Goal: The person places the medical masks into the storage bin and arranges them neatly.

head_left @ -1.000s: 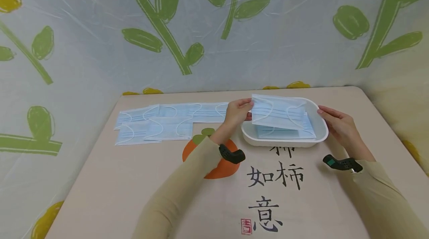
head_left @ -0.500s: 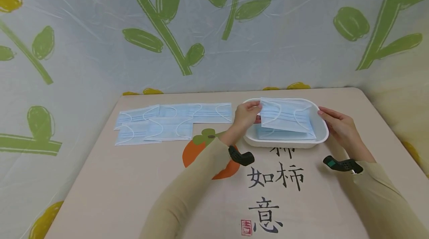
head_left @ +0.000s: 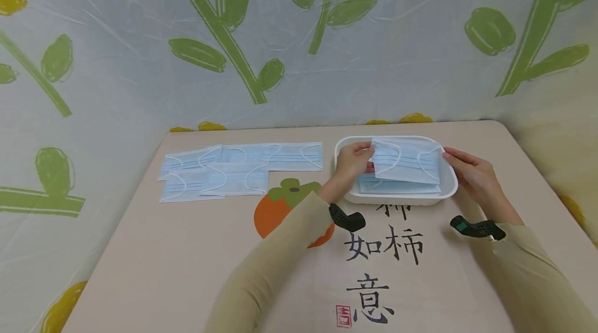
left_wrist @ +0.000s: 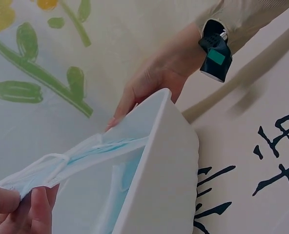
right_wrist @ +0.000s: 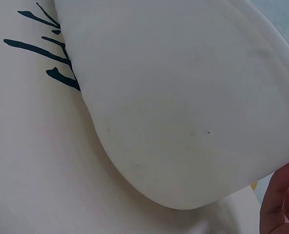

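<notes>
My left hand [head_left: 350, 165] pinches the left edge of a light blue pleated face mask [head_left: 405, 161] with white ear loops. The mask is spread over the white plastic tub [head_left: 397, 200], its far end close to the right rim. Beneath it, another mask [head_left: 367, 184] lies inside, mostly covered. At the tub's right end, my right hand [head_left: 477, 176] grips the rim between thumb and fingers. The left wrist view shows the pinched mask [left_wrist: 81, 158] edge-on beside the tub wall [left_wrist: 171, 165]. The tub's outer side [right_wrist: 193, 112] fills most of the right wrist view.
Several more masks [head_left: 233, 179] lie flat in two overlapping rows on the table's left half. The pale table top [head_left: 187, 255] carries a printed orange persimmon [head_left: 271, 216] and black characters [head_left: 369, 299]. A floral curtain [head_left: 374, 79] hangs behind the table.
My left hand has moved right, carrying the pinched mask from the tub's left side further over it and slightly lower. The right hand stays on the rim; the tub has barely moved.
</notes>
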Tool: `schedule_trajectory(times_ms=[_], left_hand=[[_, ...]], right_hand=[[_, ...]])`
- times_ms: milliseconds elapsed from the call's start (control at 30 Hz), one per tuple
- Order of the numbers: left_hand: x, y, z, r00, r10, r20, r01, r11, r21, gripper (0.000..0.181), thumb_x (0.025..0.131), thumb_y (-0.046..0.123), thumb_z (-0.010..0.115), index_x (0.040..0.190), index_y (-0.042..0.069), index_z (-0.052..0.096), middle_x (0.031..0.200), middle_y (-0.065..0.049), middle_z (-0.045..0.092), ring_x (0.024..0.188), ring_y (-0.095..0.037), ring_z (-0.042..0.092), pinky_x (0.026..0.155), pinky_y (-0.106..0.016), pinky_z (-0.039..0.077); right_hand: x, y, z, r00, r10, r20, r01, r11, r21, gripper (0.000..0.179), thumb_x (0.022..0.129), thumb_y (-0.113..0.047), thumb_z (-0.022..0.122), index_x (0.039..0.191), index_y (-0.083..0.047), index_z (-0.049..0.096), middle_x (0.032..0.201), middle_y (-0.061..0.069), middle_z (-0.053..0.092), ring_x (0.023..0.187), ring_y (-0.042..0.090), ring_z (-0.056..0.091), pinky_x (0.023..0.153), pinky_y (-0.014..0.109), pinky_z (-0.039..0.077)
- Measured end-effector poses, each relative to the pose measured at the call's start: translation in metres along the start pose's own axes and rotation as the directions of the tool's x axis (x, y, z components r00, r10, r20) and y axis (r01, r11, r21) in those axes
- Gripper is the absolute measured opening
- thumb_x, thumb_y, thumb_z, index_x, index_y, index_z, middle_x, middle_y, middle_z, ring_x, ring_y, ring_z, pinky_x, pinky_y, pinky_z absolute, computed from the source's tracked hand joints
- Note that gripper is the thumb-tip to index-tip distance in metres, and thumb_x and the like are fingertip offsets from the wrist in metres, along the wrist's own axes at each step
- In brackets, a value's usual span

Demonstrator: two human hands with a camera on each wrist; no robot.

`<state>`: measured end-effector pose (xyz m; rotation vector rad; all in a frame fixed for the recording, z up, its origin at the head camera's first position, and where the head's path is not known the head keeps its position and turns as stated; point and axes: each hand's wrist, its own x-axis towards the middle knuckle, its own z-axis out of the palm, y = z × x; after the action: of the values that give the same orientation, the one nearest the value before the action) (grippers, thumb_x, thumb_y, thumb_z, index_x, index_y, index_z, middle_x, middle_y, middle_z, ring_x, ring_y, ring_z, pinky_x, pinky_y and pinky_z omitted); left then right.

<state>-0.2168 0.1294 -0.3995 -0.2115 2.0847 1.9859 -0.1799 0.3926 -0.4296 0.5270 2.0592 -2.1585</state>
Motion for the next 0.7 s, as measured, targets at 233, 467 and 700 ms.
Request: schedule_trajectory(times_ms=[233, 467, 700], left_hand=[[-0.0024, -0.0023, 0.0006, 1.0, 0.019, -0.005, -0.019, 1.0, -0.005, 0.024, 0.095, 0.015, 0.06, 0.117, 0.007, 0.068, 0.095, -0.008, 0.074, 0.052, -0.008, 0.055, 0.061, -0.027, 0.058], [-0.0016, -0.004, -0.0009, 1.0, 0.003, -0.016, -0.003, 1.0, 0.009, 0.024, 0.095, 0.017, 0.061, 0.116, 0.009, 0.068, 0.094, -0.005, 0.073, 0.056, -0.011, 0.057, 0.063, -0.027, 0.058], [-0.0021, -0.0039, -0.0026, 1.0, 0.012, -0.009, -0.012, 1.0, -0.007, 0.024, 0.095, 0.015, 0.061, 0.116, 0.008, 0.069, 0.096, -0.008, 0.073, 0.056, -0.013, 0.056, 0.066, -0.03, 0.059]], right_hand=[[0.0, -0.0001, 0.0003, 1.0, 0.0, 0.005, 0.0, 1.0, 0.011, 0.056, 0.082, -0.038, 0.073, 0.134, -0.025, 0.057, 0.093, -0.026, 0.059, 0.085, -0.007, 0.056, 0.067, 0.007, 0.051], [0.0003, 0.0009, 0.0003, 1.0, 0.001, 0.011, -0.001, 1.0, 0.024, 0.043, 0.083, -0.036, 0.073, 0.123, -0.027, 0.063, 0.094, -0.026, 0.06, 0.085, -0.007, 0.056, 0.067, 0.008, 0.051], [0.0003, -0.0003, -0.0006, 1.0, 0.003, 0.005, -0.003, 1.0, 0.019, 0.047, 0.08, -0.039, 0.075, 0.124, -0.027, 0.063, 0.095, -0.026, 0.059, 0.085, -0.007, 0.056, 0.068, 0.008, 0.051]])
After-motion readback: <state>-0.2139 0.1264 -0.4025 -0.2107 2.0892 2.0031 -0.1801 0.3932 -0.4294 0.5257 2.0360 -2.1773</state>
